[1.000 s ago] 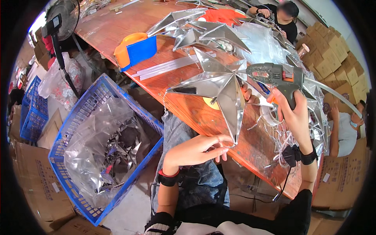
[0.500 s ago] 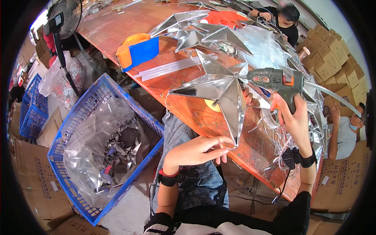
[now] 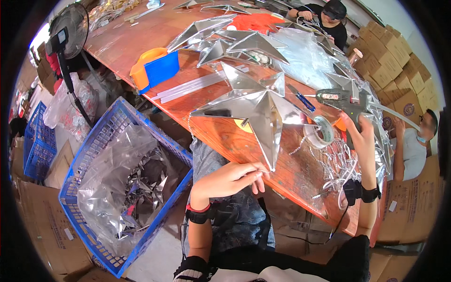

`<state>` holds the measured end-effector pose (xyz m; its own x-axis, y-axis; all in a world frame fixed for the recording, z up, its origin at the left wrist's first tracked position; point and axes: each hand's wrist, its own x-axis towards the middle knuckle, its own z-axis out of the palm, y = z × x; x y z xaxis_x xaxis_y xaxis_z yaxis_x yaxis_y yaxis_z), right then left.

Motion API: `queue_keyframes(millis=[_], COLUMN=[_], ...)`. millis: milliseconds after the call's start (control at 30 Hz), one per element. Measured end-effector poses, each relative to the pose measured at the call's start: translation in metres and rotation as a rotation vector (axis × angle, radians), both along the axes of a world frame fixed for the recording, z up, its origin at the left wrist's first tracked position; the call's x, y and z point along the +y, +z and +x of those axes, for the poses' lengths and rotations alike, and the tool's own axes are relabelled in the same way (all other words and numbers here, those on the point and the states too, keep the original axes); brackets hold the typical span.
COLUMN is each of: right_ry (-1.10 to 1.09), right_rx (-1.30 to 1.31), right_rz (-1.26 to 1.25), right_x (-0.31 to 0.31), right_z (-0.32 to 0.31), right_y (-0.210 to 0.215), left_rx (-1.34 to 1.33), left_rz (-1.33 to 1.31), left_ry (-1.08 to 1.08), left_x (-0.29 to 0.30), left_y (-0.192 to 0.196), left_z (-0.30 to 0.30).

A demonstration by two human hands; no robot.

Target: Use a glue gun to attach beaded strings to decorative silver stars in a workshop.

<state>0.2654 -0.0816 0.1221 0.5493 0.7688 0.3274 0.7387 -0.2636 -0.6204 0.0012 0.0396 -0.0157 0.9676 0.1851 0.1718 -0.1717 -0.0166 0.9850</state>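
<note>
A shiny silver five-pointed star (image 3: pixel 265 115) lies on the table's near edge, its lowest tip toward me. At that tip my left hand (image 3: pixel 230 179) pinches the end of a thin silver bead trim, mostly covered by the fingers. More of this trim hangs from the star's left point. Right of the star, my right hand (image 3: pixel 362 141) grips the handle of a dark glue gun (image 3: pixel 345 97) with an orange trigger and a clear glue stick in its back. The gun's nozzle points left, away from the star. Parts of the grip are hidden.
A tape roll (image 3: pixel 323 132), a blue-handled tool (image 3: pixel 304 101) and tangled bead strands (image 3: pixel 331 164) lie near the gun. Clear glue sticks (image 3: pixel 197 84) and an orange-blue holder (image 3: pixel 159 69) sit farther left. A blue crate (image 3: pixel 70 188) stands at left. Two people sit beyond the table.
The right hand has moved the glue gun right, away from the star, uncovering the tape roll and blue-handled tool. The left hand keeps its pinch at the star's tip. The whole view has shifted slightly.
</note>
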Motion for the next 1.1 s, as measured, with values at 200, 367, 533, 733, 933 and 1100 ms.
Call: queue_keyframes(millis=[200,367,533,733,933,1100], right_ry=[-0.026,0.045,0.097,0.168,0.683,0.884], right_rx=[0.272,0.138,-0.179,-0.15,-0.075,0.048], right_rz=[-0.075,-0.143,-0.023,0.016,-0.115,-0.106], right_x=[-0.013,-0.018,-0.029,-0.041,-0.047,-0.045], right_z=[0.056,0.066,0.056,-0.031,-0.076,-0.085], right_y=[-0.049,-0.057,-0.042,-0.001,0.005,-0.026], left_rx=[0.009,0.067,0.147,0.245,0.326,0.219], left_rz=[0.0,0.137,0.272,0.15,-0.027,-0.177], left_ry=[-0.014,-0.05,-0.022,-0.037,-0.06,0.042], left_x=[-0.001,-0.001,-0.011,-0.041,-0.077,-0.08], left_y=[0.0,0.012,0.014,-0.004,-0.007,0.005], left_z=[0.007,0.005,-0.012,-0.047,-0.061,-0.041])
